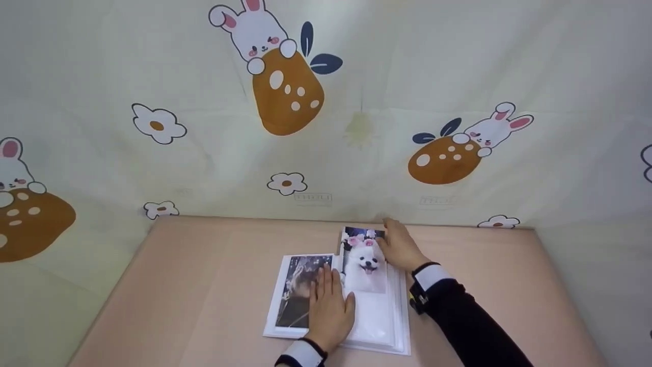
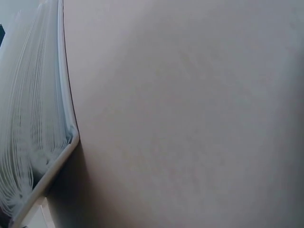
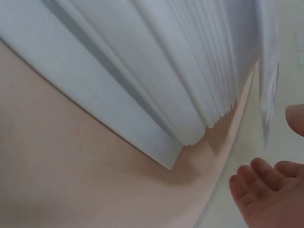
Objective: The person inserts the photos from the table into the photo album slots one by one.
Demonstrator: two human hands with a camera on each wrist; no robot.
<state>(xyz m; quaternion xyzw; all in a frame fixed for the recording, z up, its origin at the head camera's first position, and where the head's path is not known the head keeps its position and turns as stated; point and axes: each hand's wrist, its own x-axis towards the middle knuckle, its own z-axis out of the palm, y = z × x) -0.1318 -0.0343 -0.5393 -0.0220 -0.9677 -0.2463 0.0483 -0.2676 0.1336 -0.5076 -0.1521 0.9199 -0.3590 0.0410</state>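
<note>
A white photo album [image 1: 400, 331] lies spread on the table, its many clear pocket sheets [image 2: 40, 90] seen edge-on in the left wrist view. Its left page bears a dark photo [image 1: 293, 311]. At the upper right page is a photo of a white fluffy dog [image 1: 369, 272], its top jutting past the album's upper edge. My left hand [image 1: 330, 311] rests with straight fingers over the dark photo and the middle fold. By the dog photo's upper right edge is my right hand [image 1: 402, 247]. In the right wrist view its fingers [image 3: 261, 178] are loosely bent, apart from the sheet edge.
A pinkish-beige table [image 1: 204, 285] carries the album. Behind its far edge hangs a pale curtain [image 1: 356, 168] printed with rabbits and flowers. Table surface shows on both sides of the album.
</note>
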